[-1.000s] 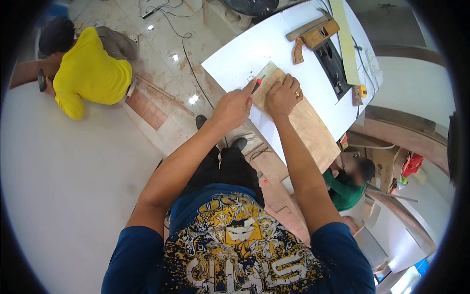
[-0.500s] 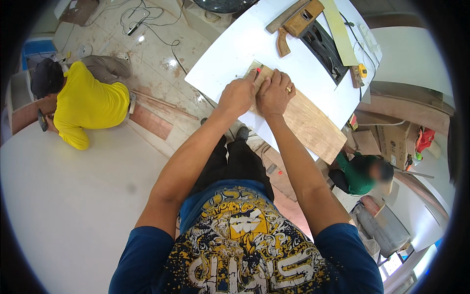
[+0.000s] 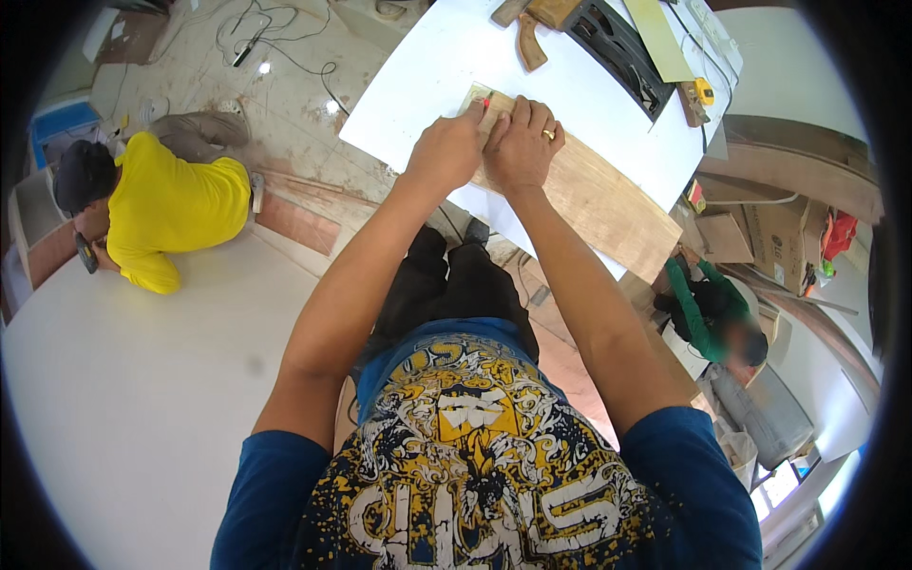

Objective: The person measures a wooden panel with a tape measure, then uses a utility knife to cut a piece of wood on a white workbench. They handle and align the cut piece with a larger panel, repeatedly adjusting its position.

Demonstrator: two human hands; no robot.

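Observation:
A flat wooden board lies slantwise on the white table, its near right end sticking out past the edge. At the board's far left end, my left hand is closed, its fingertips beside a small red-tipped thing whose kind I cannot make out. My right hand, with a ring on one finger, is bent over the same end of the board and grips it. Both hands are close together, and the palms and most fingertips are hidden.
On the white table lie a wooden-handled tool, a black slotted frame, a pale strip and a yellow tape measure. A person in yellow crouches left; another in green is low at right.
The view has shifted, so the table and its tools sit higher and further left. Both hands stay at the same end of the board. The person in green has changed posture.

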